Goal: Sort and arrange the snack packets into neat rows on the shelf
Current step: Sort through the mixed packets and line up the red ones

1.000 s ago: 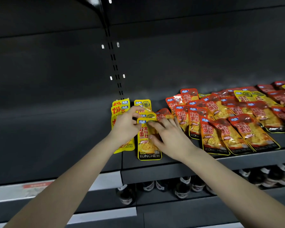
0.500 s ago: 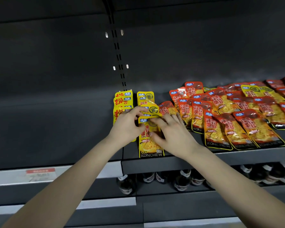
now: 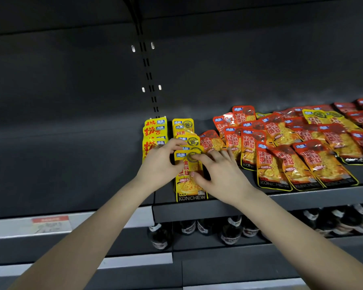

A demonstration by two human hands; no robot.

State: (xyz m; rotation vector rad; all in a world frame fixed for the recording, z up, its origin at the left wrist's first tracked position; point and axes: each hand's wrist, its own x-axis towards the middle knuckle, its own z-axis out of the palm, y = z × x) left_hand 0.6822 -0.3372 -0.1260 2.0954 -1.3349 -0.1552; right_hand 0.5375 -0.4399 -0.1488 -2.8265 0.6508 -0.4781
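Note:
A column of overlapping yellow snack packets runs back along the dark shelf [image 3: 302,200]. Its front yellow packet [image 3: 189,185] lies flat near the shelf's front edge. My left hand [image 3: 159,164] pinches that packet's left edge, and my right hand [image 3: 220,174] presses its fingers on the packet's top and right side. A second column of yellow packets with red characters [image 3: 154,130] stands just left, partly hidden by my left hand. A loose spread of red packets [image 3: 291,147] covers the shelf to the right, overlapping at mixed angles, with one yellow packet [image 3: 323,120] among them.
A slotted upright [image 3: 148,76] runs up the dark back wall. Left of the packets the shelf is bare. Dark bottles [image 3: 231,231] stand on the shelf below, behind a price rail with a red label [image 3: 50,223].
Both hands have stayed on the front yellow packet, shifting it slightly. The view has tilted, so the shelf sits lower in frame than a second ago.

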